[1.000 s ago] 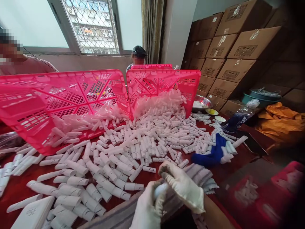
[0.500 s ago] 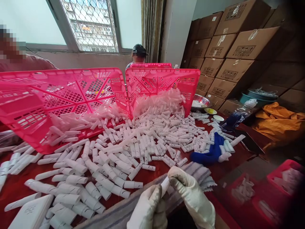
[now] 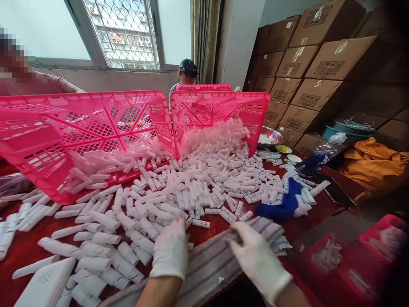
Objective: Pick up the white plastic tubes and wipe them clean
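Note:
Both my hands wear white gloves. My left hand (image 3: pixel 169 251) lies palm down on the near edge of a big heap of white tubes (image 3: pixel 179 200), its fingers stretched over them and the tips hidden. My right hand (image 3: pixel 255 258) rests on a grey striped cloth (image 3: pixel 207 266) at the table's front edge. Its fingers are bent down and smeared by motion, and what they hold, if anything, is hidden.
Two pink mesh crates (image 3: pixel 96 128) (image 3: pixel 220 113) lie tipped on the red table (image 3: pixel 28 251), spilling tubes. A blue glove (image 3: pixel 284 204) lies right of the heap, a white box (image 3: pixel 41 285) at the near left. Metal bowl (image 3: pixel 270 137), stacked cartons (image 3: pixel 319 55), red baskets (image 3: pixel 380 238). Two other people sit beyond the crates.
My hands were together in front of me around one white tube. They have parted: the left reached forward onto the heap, the right dropped onto the cloth.

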A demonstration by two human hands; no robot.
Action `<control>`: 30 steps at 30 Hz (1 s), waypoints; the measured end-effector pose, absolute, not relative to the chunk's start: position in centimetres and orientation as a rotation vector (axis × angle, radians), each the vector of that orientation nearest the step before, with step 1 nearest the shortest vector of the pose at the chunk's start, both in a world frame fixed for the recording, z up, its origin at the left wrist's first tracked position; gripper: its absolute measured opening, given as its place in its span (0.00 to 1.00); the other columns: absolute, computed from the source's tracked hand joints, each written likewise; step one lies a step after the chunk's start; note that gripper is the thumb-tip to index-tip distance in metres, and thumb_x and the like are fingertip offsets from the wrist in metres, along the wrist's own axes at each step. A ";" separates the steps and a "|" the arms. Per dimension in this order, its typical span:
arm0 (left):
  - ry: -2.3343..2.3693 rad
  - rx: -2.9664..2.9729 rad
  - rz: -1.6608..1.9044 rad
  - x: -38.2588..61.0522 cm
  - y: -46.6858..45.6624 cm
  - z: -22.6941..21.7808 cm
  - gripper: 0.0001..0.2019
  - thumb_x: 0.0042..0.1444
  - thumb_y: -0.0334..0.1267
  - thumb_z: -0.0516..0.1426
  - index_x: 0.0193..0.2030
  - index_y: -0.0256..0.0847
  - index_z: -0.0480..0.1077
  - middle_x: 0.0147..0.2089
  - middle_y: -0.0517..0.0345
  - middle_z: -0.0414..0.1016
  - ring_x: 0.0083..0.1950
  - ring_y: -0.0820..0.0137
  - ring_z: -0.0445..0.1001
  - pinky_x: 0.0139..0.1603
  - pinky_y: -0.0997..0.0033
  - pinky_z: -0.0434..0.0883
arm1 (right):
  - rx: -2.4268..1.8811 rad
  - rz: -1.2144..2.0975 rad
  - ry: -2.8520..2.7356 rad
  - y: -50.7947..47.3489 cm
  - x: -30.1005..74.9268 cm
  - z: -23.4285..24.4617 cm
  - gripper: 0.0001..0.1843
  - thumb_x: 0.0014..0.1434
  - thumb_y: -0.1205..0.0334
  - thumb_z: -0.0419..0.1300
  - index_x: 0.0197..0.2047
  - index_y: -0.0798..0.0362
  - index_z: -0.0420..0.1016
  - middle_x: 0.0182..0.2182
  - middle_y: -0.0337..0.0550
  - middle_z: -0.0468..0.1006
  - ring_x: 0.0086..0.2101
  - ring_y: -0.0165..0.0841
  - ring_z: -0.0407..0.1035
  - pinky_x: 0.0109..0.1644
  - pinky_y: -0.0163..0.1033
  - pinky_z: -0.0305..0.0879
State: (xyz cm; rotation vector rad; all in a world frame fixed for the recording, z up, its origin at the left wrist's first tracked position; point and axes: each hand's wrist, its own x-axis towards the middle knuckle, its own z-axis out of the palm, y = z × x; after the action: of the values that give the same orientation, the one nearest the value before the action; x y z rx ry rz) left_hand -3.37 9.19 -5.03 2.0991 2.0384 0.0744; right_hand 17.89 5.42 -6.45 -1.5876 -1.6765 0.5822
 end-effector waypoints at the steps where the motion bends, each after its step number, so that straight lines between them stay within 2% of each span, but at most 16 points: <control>1: 2.043 2.105 0.070 -3.2 9.6 -5.2 0.11 0.55 0.28 0.52 0.45 0.36 0.70 0.41 0.46 0.76 0.41 0.58 0.76 0.39 0.64 0.69 | -1.602 0.495 -1.837 7.0 15.5 -6.4 0.13 0.52 0.70 0.62 0.43 0.51 0.75 0.38 0.47 0.79 0.37 0.40 0.73 0.43 0.43 0.70; 5: 2.076 2.134 0.130 -3.2 10.1 -5.3 0.12 0.54 0.28 0.53 0.44 0.35 0.72 0.40 0.43 0.75 0.42 0.54 0.75 0.38 0.60 0.69 | -1.707 0.339 -2.163 11.2 10.6 -6.8 0.17 0.54 0.76 0.56 0.44 0.50 0.75 0.35 0.51 0.79 0.36 0.44 0.74 0.39 0.48 0.71; 7: 2.101 2.132 0.203 -3.6 9.8 -5.2 0.12 0.57 0.33 0.52 0.45 0.38 0.73 0.44 0.42 0.74 0.43 0.52 0.73 0.40 0.56 0.68 | -1.584 0.436 -2.075 11.5 11.1 -7.1 0.21 0.56 0.76 0.53 0.50 0.49 0.72 0.40 0.50 0.79 0.39 0.41 0.74 0.43 0.46 0.70; 9: 2.079 2.125 0.298 -3.6 9.1 -5.2 0.13 0.60 0.39 0.50 0.45 0.42 0.73 0.45 0.45 0.73 0.44 0.54 0.73 0.42 0.57 0.69 | -1.386 0.690 -1.821 10.9 12.3 -7.0 0.20 0.58 0.71 0.53 0.53 0.47 0.68 0.42 0.46 0.78 0.42 0.36 0.73 0.46 0.42 0.69; 11: 1.923 2.071 0.514 -3.2 8.1 -5.6 0.14 0.62 0.42 0.48 0.47 0.45 0.72 0.44 0.50 0.74 0.43 0.61 0.73 0.43 0.64 0.70 | -1.217 0.947 -1.448 9.9 13.2 -6.2 0.15 0.58 0.64 0.55 0.49 0.45 0.66 0.37 0.40 0.77 0.36 0.32 0.74 0.40 0.37 0.70; 13: 1.684 1.945 0.774 -2.4 7.1 -6.5 0.14 0.62 0.42 0.48 0.50 0.47 0.69 0.44 0.54 0.74 0.43 0.67 0.74 0.45 0.70 0.70 | -1.127 1.062 -1.159 9.1 13.4 -5.1 0.11 0.55 0.60 0.59 0.42 0.44 0.65 0.30 0.34 0.74 0.28 0.30 0.71 0.33 0.35 0.69; 15: 1.516 1.823 0.947 -1.6 6.2 -7.3 0.14 0.61 0.41 0.50 0.52 0.48 0.68 0.46 0.55 0.75 0.46 0.67 0.74 0.48 0.71 0.70 | -1.060 1.091 -1.038 8.5 13.2 -4.1 0.10 0.53 0.60 0.62 0.37 0.44 0.64 0.26 0.32 0.71 0.24 0.29 0.69 0.31 0.35 0.68; 19: 1.528 1.766 0.950 -0.8 5.2 -8.2 0.17 0.57 0.39 0.52 0.54 0.45 0.67 0.49 0.51 0.75 0.49 0.63 0.74 0.51 0.65 0.71 | -1.101 1.060 -1.024 8.1 13.0 -3.4 0.09 0.51 0.58 0.64 0.33 0.46 0.66 0.26 0.36 0.71 0.27 0.32 0.68 0.33 0.36 0.68; 22: 1.583 1.693 0.948 -0.8 4.8 -7.7 0.16 0.56 0.42 0.53 0.51 0.43 0.70 0.46 0.49 0.77 0.48 0.60 0.75 0.50 0.63 0.72 | -1.123 1.017 -1.014 7.9 13.3 -3.6 0.09 0.52 0.56 0.63 0.35 0.48 0.69 0.29 0.37 0.72 0.29 0.31 0.67 0.34 0.34 0.67; 26: 1.407 1.428 0.825 -0.7 4.5 -5.9 0.14 0.54 0.43 0.56 0.45 0.40 0.74 0.41 0.52 0.79 0.43 0.61 0.76 0.45 0.69 0.72 | -1.117 1.060 -1.054 7.7 14.1 -3.4 0.10 0.52 0.54 0.65 0.35 0.49 0.71 0.29 0.37 0.73 0.29 0.29 0.66 0.33 0.32 0.66; 30: 1.335 1.235 0.911 -0.4 4.3 -4.0 0.15 0.52 0.45 0.58 0.42 0.39 0.75 0.38 0.55 0.80 0.41 0.64 0.76 0.43 0.74 0.71 | -1.144 1.250 -0.993 7.6 14.6 -2.9 0.14 0.52 0.50 0.64 0.31 0.51 0.71 0.21 0.34 0.70 0.21 0.26 0.63 0.25 0.31 0.61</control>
State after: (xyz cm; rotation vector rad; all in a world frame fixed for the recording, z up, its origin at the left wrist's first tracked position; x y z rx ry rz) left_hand -0.37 4.35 -3.98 1.2350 1.3348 0.9112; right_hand 14.58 7.56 -2.85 -1.1443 -0.9934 1.2499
